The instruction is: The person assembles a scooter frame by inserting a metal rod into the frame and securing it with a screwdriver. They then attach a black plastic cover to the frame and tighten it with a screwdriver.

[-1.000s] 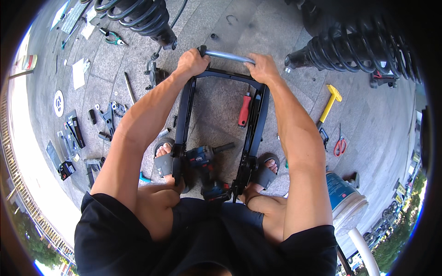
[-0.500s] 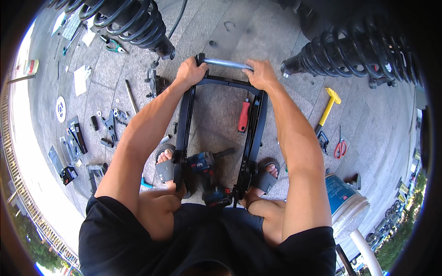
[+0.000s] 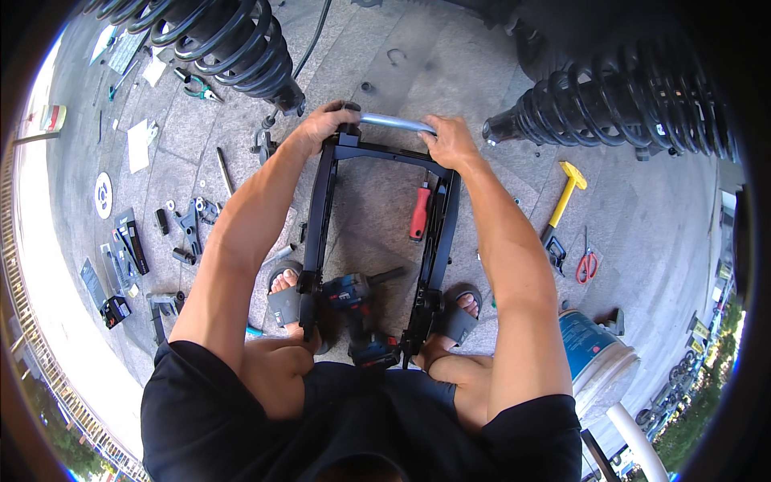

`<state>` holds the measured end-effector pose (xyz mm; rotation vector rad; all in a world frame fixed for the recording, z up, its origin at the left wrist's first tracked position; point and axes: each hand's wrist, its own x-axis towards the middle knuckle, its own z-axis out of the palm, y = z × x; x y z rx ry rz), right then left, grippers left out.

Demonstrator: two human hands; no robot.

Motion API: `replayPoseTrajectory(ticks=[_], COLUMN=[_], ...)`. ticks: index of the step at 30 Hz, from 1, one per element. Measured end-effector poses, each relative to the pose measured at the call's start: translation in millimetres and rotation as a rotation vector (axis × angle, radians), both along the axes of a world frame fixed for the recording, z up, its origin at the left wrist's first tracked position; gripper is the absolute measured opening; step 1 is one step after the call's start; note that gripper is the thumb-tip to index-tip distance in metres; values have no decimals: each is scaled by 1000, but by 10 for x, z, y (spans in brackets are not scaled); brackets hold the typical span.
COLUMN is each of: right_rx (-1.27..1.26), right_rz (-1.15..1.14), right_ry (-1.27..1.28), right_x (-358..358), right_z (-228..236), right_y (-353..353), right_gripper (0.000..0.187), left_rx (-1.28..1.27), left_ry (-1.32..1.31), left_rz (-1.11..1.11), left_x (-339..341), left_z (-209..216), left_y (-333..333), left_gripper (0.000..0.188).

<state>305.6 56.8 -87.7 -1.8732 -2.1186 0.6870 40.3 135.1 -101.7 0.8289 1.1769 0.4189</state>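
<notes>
A bare silver metal tube (image 3: 395, 122) lies crosswise just beyond the far crossbar of a black U-shaped metal frame (image 3: 384, 153). My right hand (image 3: 450, 143) is closed around the tube's right end, thumb toward the middle. At the other end, my left hand (image 3: 325, 126) is closed over a dark round end piece (image 3: 348, 108) by the frame's far left corner; its fingers partly hide that piece. Inside the frame lies a red-handled screwdriver (image 3: 419, 213) along the right rail. A cordless power tool (image 3: 351, 291) rests between the frame's near ends.
Two black coil-spring shock absorbers (image 3: 233, 44) (image 3: 594, 104) jut in from the far side. On the right are a yellow hammer (image 3: 569, 189), red-handled scissors (image 3: 587, 265) and a bucket (image 3: 590, 345). Several loose metal parts (image 3: 189, 226) and pliers (image 3: 201, 90) lie left.
The view has shifted slightly. My left hand's fingers now reach further over the dark end piece. My right hand keeps its grip on the tube.
</notes>
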Motion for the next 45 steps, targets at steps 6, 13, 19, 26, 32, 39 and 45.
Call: replayPoseTrajectory(ticks=[6, 13, 19, 26, 32, 39, 45], right_rx=[39, -61, -76, -99, -34, -114, -45], right_rz=[19, -18, -32, -48, -38, -82, -108], right_ry=[-26, -18, -28, -59, -98, -111, -87], right_x=[9, -2, -16, -38, -55, -69, -65], right_z=[-44, 9, 34, 59, 64, 72, 45], right_y=[3, 38, 23, 22, 12, 29, 11], right_gripper=[26, 27, 28, 29, 32, 37, 40], left_rx=[-73, 100, 15, 246, 287, 217, 112], left_ry=[-35, 93, 75, 232, 318, 239, 99], left_rz=[11, -58, -37, -161, -161, -149, -104], left_x=[81, 84, 101, 92, 121, 90, 107], left_z=[-114, -177, -159, -97, 30, -63, -63], left_y=[144, 153, 127, 100, 49, 96, 95], left_gripper=[35, 39, 40, 36, 44, 43, 41])
